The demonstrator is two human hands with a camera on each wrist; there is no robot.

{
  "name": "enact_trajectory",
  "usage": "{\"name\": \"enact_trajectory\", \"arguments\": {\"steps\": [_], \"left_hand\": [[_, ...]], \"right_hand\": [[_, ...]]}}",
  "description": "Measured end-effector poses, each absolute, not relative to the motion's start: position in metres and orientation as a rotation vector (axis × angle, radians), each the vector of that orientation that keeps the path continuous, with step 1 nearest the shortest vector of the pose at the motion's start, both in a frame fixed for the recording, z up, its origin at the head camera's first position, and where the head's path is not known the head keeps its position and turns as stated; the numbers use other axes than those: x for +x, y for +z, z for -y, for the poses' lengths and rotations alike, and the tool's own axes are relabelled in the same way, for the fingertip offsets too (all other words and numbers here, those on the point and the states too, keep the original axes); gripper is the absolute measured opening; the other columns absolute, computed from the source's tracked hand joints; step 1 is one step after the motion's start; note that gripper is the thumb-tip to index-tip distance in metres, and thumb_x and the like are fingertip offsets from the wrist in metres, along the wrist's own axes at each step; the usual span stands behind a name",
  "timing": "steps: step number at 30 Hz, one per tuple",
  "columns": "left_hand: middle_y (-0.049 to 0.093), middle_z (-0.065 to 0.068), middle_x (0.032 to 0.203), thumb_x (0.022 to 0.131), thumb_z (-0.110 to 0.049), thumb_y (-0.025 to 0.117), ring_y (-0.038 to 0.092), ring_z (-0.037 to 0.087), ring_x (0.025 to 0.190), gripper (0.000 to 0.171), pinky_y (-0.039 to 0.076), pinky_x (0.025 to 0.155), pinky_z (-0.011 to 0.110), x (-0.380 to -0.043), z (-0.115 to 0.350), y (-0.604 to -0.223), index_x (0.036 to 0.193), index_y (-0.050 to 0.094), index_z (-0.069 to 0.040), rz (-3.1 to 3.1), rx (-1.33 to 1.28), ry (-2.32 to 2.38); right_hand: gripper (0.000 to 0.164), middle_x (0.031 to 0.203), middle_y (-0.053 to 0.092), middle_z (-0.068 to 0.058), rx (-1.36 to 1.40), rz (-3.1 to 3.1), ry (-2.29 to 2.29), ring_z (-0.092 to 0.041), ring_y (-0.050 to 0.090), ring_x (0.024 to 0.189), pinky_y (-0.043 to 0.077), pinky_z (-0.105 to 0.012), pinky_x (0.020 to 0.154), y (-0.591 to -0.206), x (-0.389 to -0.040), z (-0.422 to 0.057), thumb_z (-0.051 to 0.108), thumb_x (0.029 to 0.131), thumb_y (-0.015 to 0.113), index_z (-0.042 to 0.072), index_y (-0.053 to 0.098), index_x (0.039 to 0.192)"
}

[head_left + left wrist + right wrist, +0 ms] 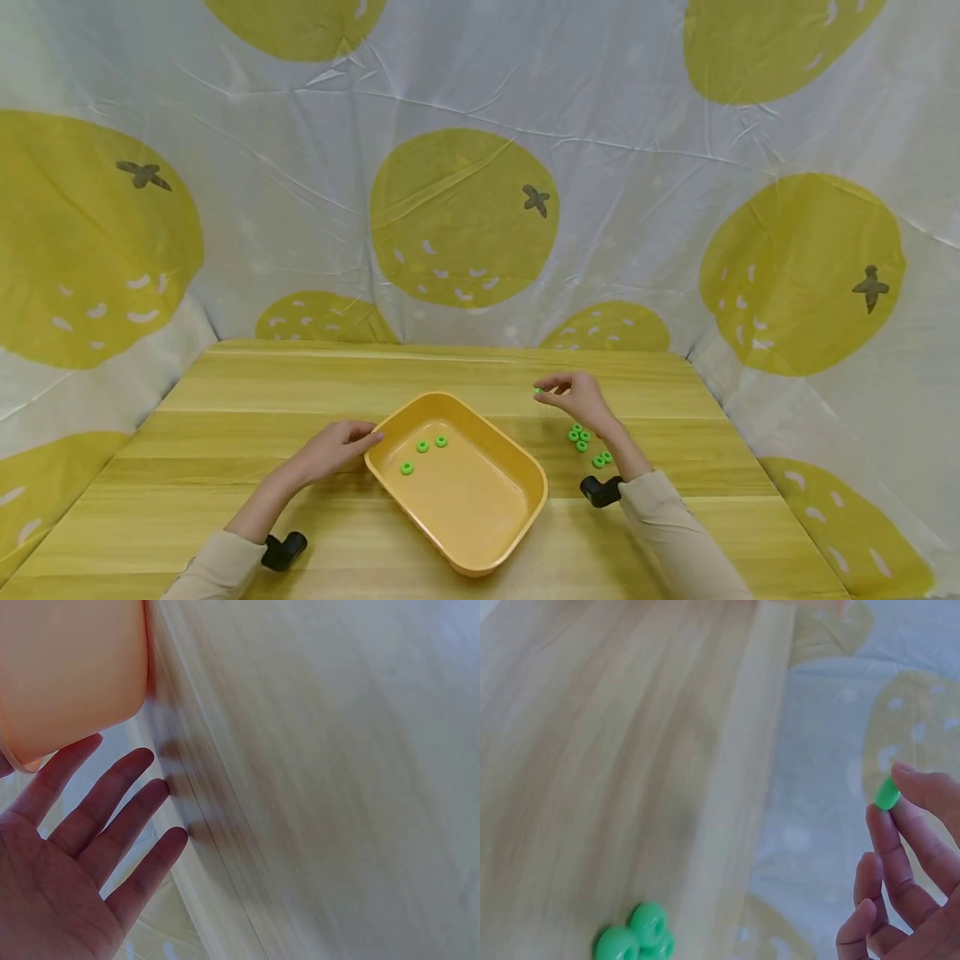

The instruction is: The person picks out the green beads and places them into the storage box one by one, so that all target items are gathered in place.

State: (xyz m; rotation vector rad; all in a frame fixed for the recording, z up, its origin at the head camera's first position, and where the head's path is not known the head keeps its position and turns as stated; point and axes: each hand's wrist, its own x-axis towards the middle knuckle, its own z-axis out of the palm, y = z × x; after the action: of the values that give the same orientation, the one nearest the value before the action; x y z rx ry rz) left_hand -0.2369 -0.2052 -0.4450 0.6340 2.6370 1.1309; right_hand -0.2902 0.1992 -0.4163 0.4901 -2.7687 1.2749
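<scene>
Pinching a green ring (537, 390), the right hand (579, 400) hovers at one o'clock of the yellow basin (467, 510), head view; the left hand (333, 448) grips its ten-o'clock rim, three rings (423, 450) inside. Left wrist: lower fingers (131, 821) fanned. Right wrist: clustered rings (615, 943), seven o'clock.

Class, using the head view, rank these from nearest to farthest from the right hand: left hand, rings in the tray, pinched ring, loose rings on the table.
1. Pinched ring: in the right hand.
2. Loose rings: on the table, below that hand.
3. Rings in the tray: left of those.
4. Left hand: farthest left, at the tray's rim.
</scene>
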Motion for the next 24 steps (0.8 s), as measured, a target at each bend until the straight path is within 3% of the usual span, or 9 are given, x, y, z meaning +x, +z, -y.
{"name": "enact_trajectory", "arguments": {"steps": [17,24], "left_hand": [[0.071,-0.001,0.099,0.099,-0.039,0.043,0.063,0.027,0.105,0.038,0.048,0.088,0.048,-0.236,0.204,-0.444,0.114,0.066,-0.012,-2.620,0.628,1.139],[0.071,0.000,0.099,0.099,-0.038,0.044,0.063,0.027,0.104,0.037,0.048,0.088,0.046,-0.236,0.204,-0.442,0.113,0.066,-0.012,-2.623,0.630,1.133]], "right_hand": [[0.019,0.101,0.071,-0.007,0.673,2.710,1.448,-0.015,0.059,0.080,0.047,-0.026,0.065,-0.385,-0.293,-0.131,0.024,0.083,0.072,0.015,0.074,0.099],[0.019,0.099,0.071,-0.009,0.904,2.671,1.435,-0.018,0.061,0.079,0.047,-0.023,0.063,-0.381,-0.286,-0.099,0.024,0.084,0.071,0.012,0.074,0.099]]}}
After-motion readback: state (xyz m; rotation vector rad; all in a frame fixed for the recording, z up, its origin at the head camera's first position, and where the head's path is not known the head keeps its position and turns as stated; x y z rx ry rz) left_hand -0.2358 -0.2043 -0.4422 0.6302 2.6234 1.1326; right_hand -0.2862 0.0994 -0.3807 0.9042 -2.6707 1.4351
